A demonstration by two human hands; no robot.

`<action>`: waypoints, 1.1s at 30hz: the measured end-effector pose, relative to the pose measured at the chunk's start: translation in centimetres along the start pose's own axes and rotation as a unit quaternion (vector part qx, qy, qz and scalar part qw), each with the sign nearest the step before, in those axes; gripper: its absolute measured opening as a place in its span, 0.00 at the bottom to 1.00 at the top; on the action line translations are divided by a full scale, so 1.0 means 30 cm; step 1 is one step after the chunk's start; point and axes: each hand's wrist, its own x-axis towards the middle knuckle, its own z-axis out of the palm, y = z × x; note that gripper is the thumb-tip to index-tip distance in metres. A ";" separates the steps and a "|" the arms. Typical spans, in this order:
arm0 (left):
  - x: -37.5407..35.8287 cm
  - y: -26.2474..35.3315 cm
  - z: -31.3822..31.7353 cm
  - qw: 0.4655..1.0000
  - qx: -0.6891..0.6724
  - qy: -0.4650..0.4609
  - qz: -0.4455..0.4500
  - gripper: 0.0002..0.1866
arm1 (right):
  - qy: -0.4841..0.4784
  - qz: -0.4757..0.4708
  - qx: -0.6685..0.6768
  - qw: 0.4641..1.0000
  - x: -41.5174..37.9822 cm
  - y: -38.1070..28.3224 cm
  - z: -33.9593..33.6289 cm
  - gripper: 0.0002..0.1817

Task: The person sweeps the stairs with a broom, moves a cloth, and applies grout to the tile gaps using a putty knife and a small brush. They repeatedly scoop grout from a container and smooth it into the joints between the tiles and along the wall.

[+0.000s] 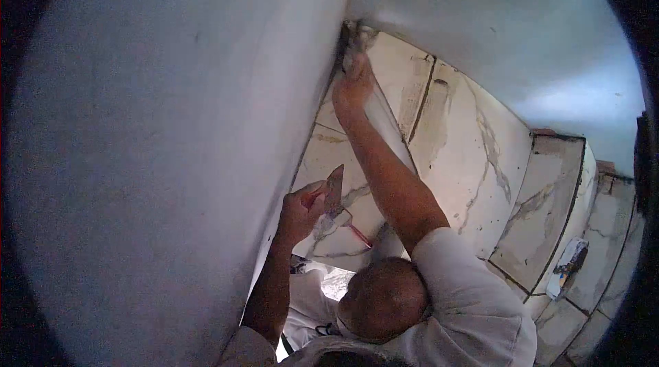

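My left hand [299, 215] is closed around a putty knife [333, 188], its pointed metal blade tilted upward and a bit of red showing between the fingers. Just below it, a second scraper-like tool with a thin red handle [358, 234] rests on the marble-patterned tile [328, 153]. My right arm reaches far up to the narrow corner between the wall and the tiled step. There my right hand [353, 89] is closed near a dark, grey-smeared patch [358, 38]. What its fingers hold is hidden and blurred.
A pale wall [158, 161] fills the left side; another wall [494, 17] slopes along the upper right. Tiled steps [473, 140] with dark joints and dried smears descend rightward. A white-and-dark packet [568, 267] lies on a lower step. A rounded bare body part [384, 298] is between my arms.
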 end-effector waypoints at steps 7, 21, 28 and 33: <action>0.000 0.012 0.015 1.000 0.000 0.009 -0.010 0.17 | -0.077 -0.013 -0.076 0.994 -0.058 0.048 -0.052 0.24; -0.005 0.002 0.012 0.999 -0.030 0.017 -0.013 0.16 | -0.043 0.036 -0.108 0.993 0.007 0.100 0.014 0.23; -0.013 0.111 0.013 0.998 0.034 0.044 -0.010 0.17 | -0.082 0.016 -0.098 0.992 -0.194 0.103 -0.278 0.23; -0.004 0.121 0.028 0.991 -0.130 0.016 -0.018 0.19 | -0.330 0.142 0.006 0.933 -0.183 -0.013 -0.713 0.20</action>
